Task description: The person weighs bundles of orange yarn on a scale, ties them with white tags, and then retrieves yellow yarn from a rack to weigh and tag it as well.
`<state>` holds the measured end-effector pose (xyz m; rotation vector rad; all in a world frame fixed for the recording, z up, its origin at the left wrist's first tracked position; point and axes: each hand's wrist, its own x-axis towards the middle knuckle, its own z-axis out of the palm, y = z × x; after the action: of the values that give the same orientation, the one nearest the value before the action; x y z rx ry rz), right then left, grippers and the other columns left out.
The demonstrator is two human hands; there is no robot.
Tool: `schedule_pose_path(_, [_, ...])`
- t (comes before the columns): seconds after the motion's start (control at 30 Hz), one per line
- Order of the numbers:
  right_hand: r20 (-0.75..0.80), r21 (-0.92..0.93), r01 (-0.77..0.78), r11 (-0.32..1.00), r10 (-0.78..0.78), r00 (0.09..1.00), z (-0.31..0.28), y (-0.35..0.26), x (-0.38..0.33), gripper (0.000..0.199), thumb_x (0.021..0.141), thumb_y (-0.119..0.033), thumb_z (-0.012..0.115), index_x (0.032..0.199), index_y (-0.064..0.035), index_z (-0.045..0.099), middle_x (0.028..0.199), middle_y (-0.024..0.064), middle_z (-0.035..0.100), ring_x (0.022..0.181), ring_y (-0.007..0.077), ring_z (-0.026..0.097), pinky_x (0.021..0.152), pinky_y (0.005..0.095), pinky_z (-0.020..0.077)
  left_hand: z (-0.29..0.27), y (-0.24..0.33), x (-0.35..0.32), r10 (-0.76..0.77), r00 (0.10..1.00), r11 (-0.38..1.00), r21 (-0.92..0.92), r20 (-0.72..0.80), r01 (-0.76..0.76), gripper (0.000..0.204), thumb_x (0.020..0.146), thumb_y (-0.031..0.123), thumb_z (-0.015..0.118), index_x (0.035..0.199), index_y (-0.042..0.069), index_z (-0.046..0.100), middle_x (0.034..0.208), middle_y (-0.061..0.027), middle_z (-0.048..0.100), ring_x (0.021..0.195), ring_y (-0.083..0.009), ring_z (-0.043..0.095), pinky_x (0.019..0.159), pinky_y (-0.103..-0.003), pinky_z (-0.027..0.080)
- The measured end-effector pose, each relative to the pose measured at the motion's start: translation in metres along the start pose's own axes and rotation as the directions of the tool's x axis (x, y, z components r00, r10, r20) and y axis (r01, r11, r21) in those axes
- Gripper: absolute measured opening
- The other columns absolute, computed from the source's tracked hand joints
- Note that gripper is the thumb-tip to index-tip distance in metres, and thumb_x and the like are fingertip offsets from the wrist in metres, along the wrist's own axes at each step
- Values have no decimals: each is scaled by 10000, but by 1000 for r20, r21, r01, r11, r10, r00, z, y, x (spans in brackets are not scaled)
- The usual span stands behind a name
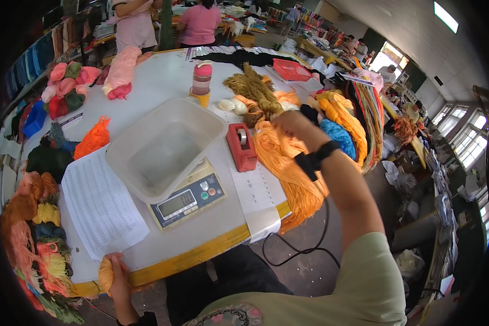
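At the table's near left edge, my left hand is closed around a small skein of light orange yarn. My right hand reaches over a large pile of orange yarn that hangs off the table's near right edge. Its fingers point down at the top of the pile and look smeared, so their grip does not show. A translucent plastic tub sits tilted in view on a digital scale. Beside the tub stands a red tape dispenser.
A printed sheet and heaps of coloured yarn lie at left. A pink-capped bottle stands behind the tub. More skeins and a red tray lie at right. A black cable loops below the edge. People stand beyond the table.
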<state>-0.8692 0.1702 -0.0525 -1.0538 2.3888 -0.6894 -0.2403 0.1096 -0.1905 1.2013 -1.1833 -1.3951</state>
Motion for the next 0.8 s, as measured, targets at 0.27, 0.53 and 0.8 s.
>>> schedule_pose_path(0.27, [-36,-156,-275,949,273,961,48,-4,19,341,892,-326,575,863,-1,674,682,118,673,498,239,618,499,401,491,5,13,-9,-57,998,997,43,-15,58,176,1008,204,511,929,64,581,652,71,417,592,-14,375,520,-154,292])
schedule_pose_path(0.53, [-264,-210,449,868,-493,829,53,-63,-105,162,869,-115,594,991,-47,676,926,131,692,854,277,675,747,348,523,-13,47,-29,-72,991,972,-216,114,95,282,1028,312,458,974,58,570,593,42,422,476,-29,347,438,-185,265])
schedule_pose_path(0.8, [58,656,738,155,-986,156,222,-184,-275,658,741,-135,725,1343,-76,467,1272,198,548,1114,303,568,948,404,474,69,165,-105,-234,320,916,97,918,390,754,928,686,315,1002,-9,598,518,-28,487,357,-68,326,346,-216,240])
